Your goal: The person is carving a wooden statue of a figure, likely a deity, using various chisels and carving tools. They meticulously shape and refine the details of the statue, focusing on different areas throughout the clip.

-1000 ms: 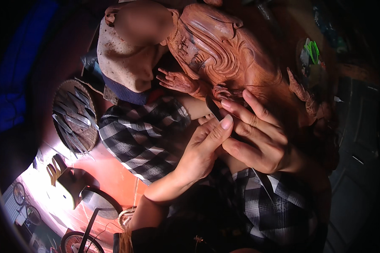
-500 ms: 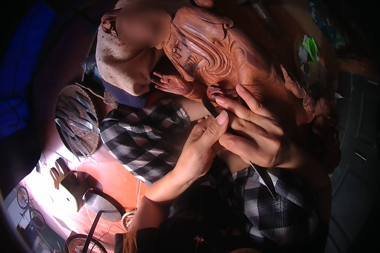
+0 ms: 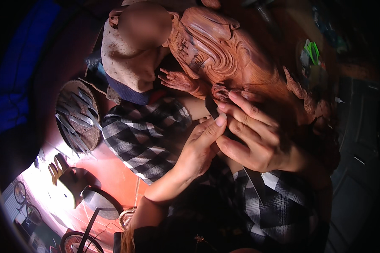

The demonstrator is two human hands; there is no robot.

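A reddish-brown carved wooden figure [image 3: 223,63] lies tilted across my lap, filling the view from twelve to three o'clock, its robe cut in deep curling folds. A dark narrow chisel blade [image 3: 210,107] rests on the carving near centre, pinched between my fingers [image 3: 217,124].

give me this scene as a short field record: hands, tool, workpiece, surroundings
left hand: left hand with thumb pressed against the blade of the carving tool
right hand: right hand wrapped around the same tool, fingers lying on the carving
tool: dark, narrow blade, tip at the carved folds
workpiece: reddish wooden statue, finely carved, resting across the lap
lap: black-and-white checked cloth
surroundings: round woven tray of metal tools at left; red floor
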